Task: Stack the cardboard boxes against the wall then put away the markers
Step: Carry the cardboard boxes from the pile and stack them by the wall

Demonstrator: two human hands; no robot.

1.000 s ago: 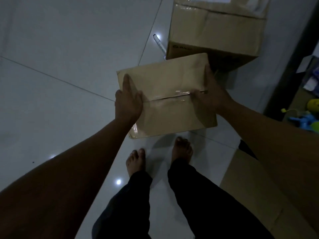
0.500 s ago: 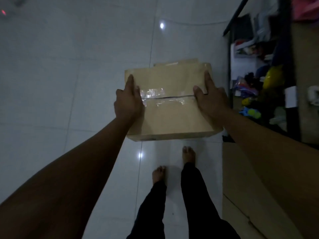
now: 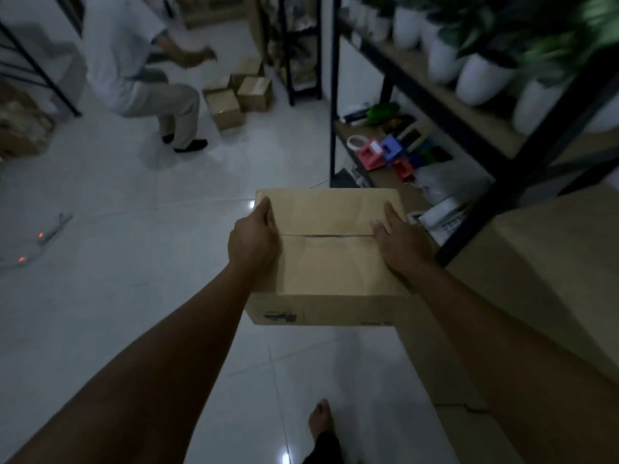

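I carry a closed cardboard box (image 3: 326, 256) in front of me, held level above the white tiled floor. My left hand (image 3: 254, 239) grips its left edge, thumb on top. My right hand (image 3: 398, 242) grips its right edge the same way. A seam runs across the lid between my thumbs. Several smaller cardboard boxes (image 3: 239, 92) lie on the floor farther ahead, near another person. No markers show clearly.
A black metal shelf rack (image 3: 469, 135) with white plant pots and coloured items stands on the right. A large cardboard surface (image 3: 542, 283) lies low on the right. Another person (image 3: 134, 68) crouches ahead left. A small object with red lights (image 3: 40, 236) lies on the floor at left.
The view has swung up and round: the big box on the floor is gone from sight, and the shelf rack, the other person and distant boxes have come into view. Both hands keep hold of the box.
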